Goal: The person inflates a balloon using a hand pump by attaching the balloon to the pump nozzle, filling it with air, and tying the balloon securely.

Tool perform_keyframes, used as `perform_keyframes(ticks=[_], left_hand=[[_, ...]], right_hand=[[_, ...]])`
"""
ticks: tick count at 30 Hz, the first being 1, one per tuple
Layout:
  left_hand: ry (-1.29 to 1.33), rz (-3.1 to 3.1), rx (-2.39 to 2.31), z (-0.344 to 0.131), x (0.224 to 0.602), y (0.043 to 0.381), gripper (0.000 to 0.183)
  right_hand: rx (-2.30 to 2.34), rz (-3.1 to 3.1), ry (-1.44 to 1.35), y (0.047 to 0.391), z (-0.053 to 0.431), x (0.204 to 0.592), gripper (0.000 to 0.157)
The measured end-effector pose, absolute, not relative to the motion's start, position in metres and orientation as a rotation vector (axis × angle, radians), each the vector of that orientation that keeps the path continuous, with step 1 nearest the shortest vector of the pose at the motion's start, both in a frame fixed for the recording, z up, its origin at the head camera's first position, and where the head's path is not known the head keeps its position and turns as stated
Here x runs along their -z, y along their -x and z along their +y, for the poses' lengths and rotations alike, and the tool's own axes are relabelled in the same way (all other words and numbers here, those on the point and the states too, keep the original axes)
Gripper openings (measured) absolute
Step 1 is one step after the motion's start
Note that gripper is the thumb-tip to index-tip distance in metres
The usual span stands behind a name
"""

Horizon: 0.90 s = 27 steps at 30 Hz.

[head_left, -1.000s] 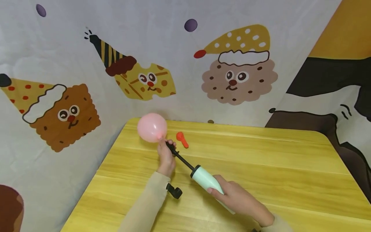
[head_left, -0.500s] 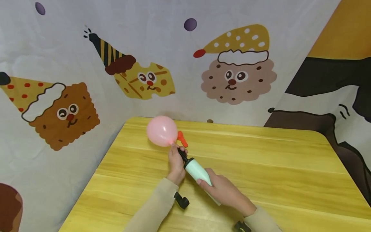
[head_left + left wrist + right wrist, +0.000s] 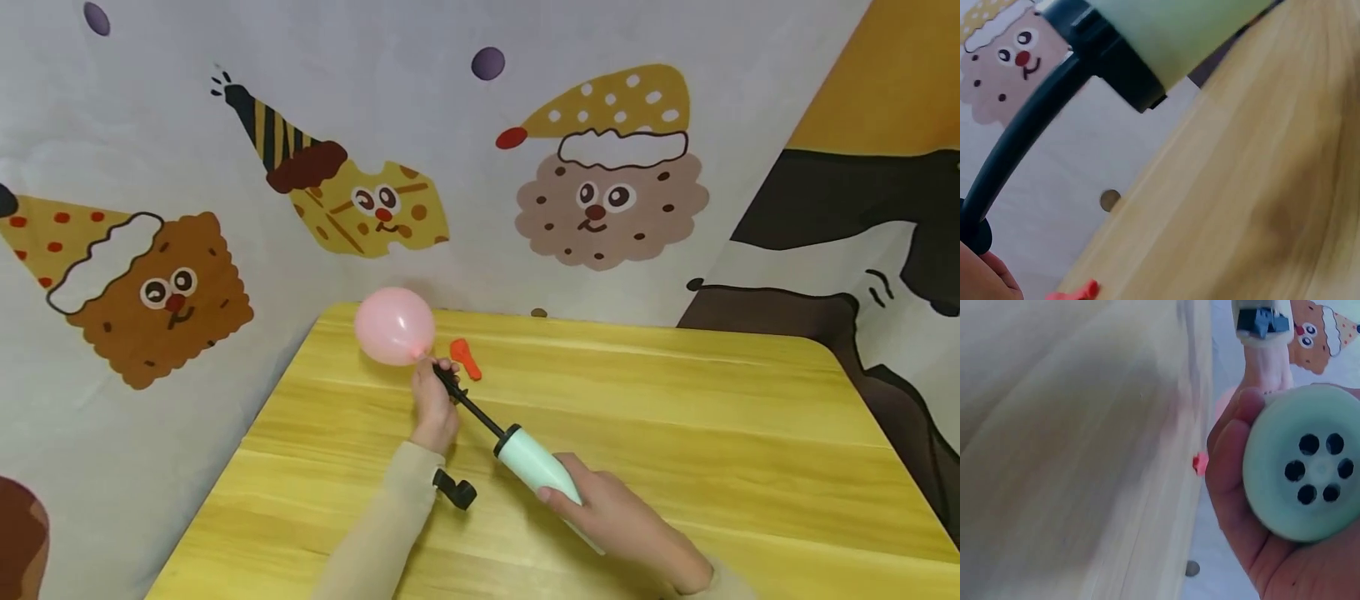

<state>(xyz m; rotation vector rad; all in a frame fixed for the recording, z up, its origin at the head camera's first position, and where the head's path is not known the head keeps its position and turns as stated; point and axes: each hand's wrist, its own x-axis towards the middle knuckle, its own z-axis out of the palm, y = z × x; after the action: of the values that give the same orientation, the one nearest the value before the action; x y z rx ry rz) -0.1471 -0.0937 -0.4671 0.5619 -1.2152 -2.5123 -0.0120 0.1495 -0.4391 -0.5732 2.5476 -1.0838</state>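
A hand-held balloon pump (image 3: 536, 467) with a mint-green barrel slants across the middle of the head view, its black rod drawn out. My right hand (image 3: 615, 512) grips the barrel; in the right wrist view its fingers (image 3: 1229, 462) wrap round it behind the holed end. At the pump's black nozzle end, my left hand (image 3: 435, 404) holds the nozzle together with the neck of a pink, partly inflated balloon (image 3: 394, 326). The left wrist view shows the black rod (image 3: 1025, 134) running out of the barrel's collar, with only a bit of the left hand at the lower left.
A flat red balloon (image 3: 466, 359) lies on the yellow wood-grain table (image 3: 675, 400), just right of the pink one. Behind the table hangs a cloth backdrop (image 3: 465, 275) with cartoon snacks. A black wrist mount (image 3: 454, 489) sticks out from the left sleeve.
The pump was pushed together half a second ago, with the hands close; now the barrel is pulled back to the right and the rod shows again. The pink balloon has shifted back left.
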Motion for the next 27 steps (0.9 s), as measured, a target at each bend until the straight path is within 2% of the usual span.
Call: perform_keyframes(ticks=[7, 18, 27], left_hand=[[-0.621, -1.247, 2.486, -0.109, 0.468, 0.146, 0.026], [-0.528, -1.308, 2.521, -0.085, 0.472, 0.132, 0.029], [-0.543, -1.345, 2.499, -0.082, 0.473, 0.133, 0.028]], right_hand=[[1.03, 2.579, 0.574, 0.018, 0.132, 0.441, 0.057], [1.078, 2.586, 0.538, 0.037, 0.107, 0.445, 0.066], [1.145, 2.567, 0.516, 0.044, 0.099, 0.449, 0.066]])
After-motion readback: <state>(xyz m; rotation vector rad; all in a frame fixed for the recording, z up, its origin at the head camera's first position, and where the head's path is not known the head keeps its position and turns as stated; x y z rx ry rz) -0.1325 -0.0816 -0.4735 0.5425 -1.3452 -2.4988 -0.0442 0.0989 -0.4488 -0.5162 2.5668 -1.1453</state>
